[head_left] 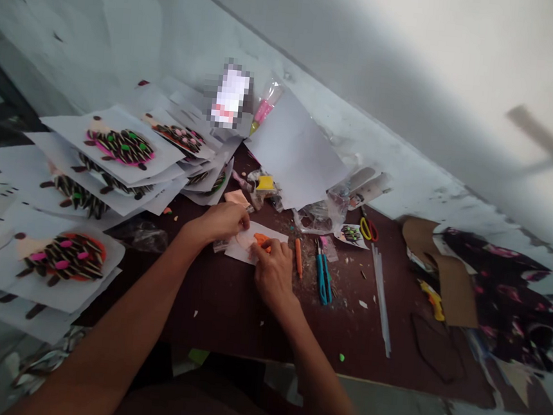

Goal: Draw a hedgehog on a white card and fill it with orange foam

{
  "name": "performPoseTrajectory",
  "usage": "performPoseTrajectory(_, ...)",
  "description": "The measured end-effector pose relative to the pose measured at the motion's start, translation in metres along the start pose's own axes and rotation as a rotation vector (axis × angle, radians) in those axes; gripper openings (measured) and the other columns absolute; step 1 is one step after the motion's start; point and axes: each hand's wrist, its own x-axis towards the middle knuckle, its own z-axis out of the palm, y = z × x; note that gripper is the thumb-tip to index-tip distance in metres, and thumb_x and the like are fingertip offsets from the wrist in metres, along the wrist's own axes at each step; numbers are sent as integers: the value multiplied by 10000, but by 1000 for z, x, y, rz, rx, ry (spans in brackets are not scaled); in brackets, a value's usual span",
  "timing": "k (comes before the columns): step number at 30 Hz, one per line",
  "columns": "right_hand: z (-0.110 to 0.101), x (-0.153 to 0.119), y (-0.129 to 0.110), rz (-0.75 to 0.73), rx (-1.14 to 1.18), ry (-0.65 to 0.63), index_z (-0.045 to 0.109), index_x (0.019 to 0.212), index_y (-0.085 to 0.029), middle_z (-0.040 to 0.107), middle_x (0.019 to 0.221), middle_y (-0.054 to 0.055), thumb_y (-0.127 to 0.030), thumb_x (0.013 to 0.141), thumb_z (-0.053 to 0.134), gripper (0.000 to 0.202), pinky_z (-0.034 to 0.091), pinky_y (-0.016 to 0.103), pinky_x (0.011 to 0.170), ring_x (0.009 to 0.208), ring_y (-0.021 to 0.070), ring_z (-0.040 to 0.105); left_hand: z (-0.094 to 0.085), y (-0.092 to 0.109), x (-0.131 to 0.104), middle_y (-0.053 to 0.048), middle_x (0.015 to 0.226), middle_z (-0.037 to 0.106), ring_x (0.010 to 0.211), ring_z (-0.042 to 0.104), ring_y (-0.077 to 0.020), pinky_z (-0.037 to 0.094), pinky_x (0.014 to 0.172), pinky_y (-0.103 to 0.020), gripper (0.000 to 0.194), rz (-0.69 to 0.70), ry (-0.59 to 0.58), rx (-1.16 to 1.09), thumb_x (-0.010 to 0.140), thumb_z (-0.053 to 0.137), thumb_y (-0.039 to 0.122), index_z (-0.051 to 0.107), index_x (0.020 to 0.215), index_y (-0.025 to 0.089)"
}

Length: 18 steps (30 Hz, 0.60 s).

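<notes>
A small white card (238, 253) lies on the dark table between my hands. On it are a flattened peach piece (244, 239) and bright orange modelling clay (261, 239). My right hand (275, 272) presses onto the orange clay with bent fingers drawn together. At the card's upper left edge is my left hand (225, 221), its fingers curled and closed; what they pinch, if anything, is hidden. A peach block (238, 198) sits just beyond the left hand. Right of the card lie an orange clay stick (298, 258) and teal-handled cutters (322, 277).
Stacked sheets with hedgehog figures (122, 145) fill the left side. A blurred bright screen (230, 97) stands at the back, beside a large white sheet (296, 148). Rightward are scissors (368, 229), clear glue sticks (381, 300), a yellow cutter (433, 300) and dark floral cloth (501, 292).
</notes>
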Motion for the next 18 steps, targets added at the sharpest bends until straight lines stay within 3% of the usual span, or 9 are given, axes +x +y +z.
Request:
performPoseTrajectory(10,11,-6,-17,105,-15,51,692,1149,-209,587,1051,108,-108,911,473,339,309,365,824,920,246,441,-1,1,-1,-51,1103,771,1050,694,-208,486,818,-238,313,-18,-23,-23,889,536,164,772,1077,246)
performPoseTrajectory(18,6,0,-2,95,47,85,724,1163,-278,595,1052,84,-79,901,504,396,304,366,854,951,237,458,2,-2,1,-63,1112,768,1057,691,-220,489,831,-254,296,-8,-1,-27,885,540,168,776,1053,233)
